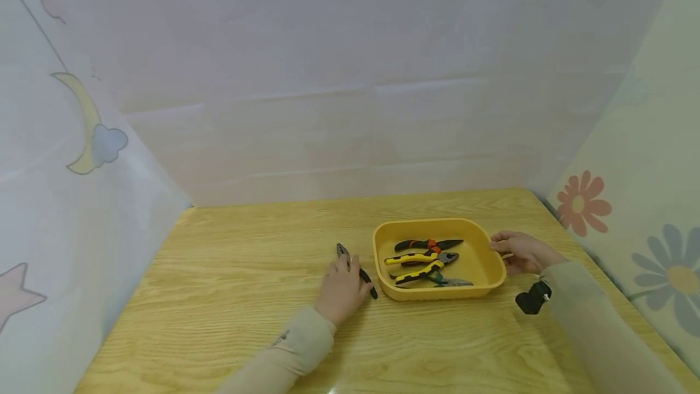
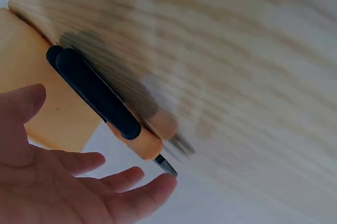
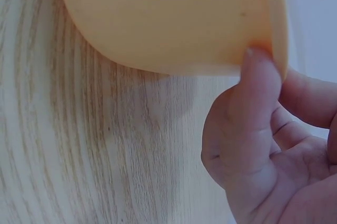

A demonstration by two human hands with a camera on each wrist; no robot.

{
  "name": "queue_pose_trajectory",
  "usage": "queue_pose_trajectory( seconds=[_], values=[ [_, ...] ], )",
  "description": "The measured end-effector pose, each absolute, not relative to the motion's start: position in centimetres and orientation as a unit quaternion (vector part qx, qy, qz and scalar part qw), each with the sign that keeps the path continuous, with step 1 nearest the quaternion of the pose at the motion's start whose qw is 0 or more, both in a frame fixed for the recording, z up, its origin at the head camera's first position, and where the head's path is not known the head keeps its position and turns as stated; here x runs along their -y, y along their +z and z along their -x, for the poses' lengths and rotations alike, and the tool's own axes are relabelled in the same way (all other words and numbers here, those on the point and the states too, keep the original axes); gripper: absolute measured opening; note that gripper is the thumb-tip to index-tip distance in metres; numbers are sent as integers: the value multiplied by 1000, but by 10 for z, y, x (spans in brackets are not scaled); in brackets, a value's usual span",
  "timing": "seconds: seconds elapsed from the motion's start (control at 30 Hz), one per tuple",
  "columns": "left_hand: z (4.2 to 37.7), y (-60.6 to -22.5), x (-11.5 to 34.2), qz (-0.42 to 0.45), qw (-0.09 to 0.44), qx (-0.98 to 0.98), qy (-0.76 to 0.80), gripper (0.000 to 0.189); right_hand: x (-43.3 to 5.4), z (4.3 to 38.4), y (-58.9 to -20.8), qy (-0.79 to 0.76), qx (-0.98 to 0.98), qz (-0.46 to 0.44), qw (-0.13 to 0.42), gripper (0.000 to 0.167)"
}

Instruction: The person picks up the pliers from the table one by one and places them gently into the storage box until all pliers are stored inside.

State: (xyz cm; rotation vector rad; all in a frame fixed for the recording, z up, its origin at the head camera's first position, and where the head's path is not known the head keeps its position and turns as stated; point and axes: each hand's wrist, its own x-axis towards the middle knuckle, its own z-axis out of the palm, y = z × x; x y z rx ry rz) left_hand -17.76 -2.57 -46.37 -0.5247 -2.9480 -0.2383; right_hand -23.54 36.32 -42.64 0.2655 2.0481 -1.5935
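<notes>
My left hand [image 1: 341, 290] reaches over a pair of pliers with black handles [image 1: 369, 281], which lies on the table left of the yellow tray [image 1: 437, 293]. In the left wrist view its fingers are spread and loosely bent beside the pliers [image 2: 100, 92], with one fingertip right at the metal nose. An orange band shows below the black grips. At the tray's right end my right hand [image 1: 522, 251] pinches the rim between thumb and fingers; the right wrist view shows the thumb [image 3: 258, 87] against the tray's outer wall [image 3: 168, 19].
Inside the tray lie yellow-and-black pliers [image 1: 421, 258], pliers with black and orange handles [image 1: 421, 245] and green-handled pliers [image 1: 437, 278]. The wooden table [image 1: 235, 272] meets a pale back wall [image 1: 306, 138] and patterned side walls. A black wrist device [image 1: 533, 298] hangs at the right cuff.
</notes>
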Motion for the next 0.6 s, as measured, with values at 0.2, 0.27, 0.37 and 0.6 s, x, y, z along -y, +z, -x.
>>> queue_pose_trajectory(
  seconds=[0.2, 0.27, 0.37, 0.6],
  values=[
    [179, -468, 15, 109, 6, 987, -117, 71, -364, 235, -427, -593, -756, -88, 264, 18],
    [181, -471, 11, 94, -2, 989, -116, 75, -365, 235, -427, -593, -756, -88, 265, 18],
    [184, -475, 5, 82, 0, 992, -100, 81, -366, 236, -427, -593, -755, -94, 265, 20],
    [183, -468, -1, 68, -8, 995, -65, 79, -365, 237, -426, -591, -754, -101, 269, 24]
  ],
)
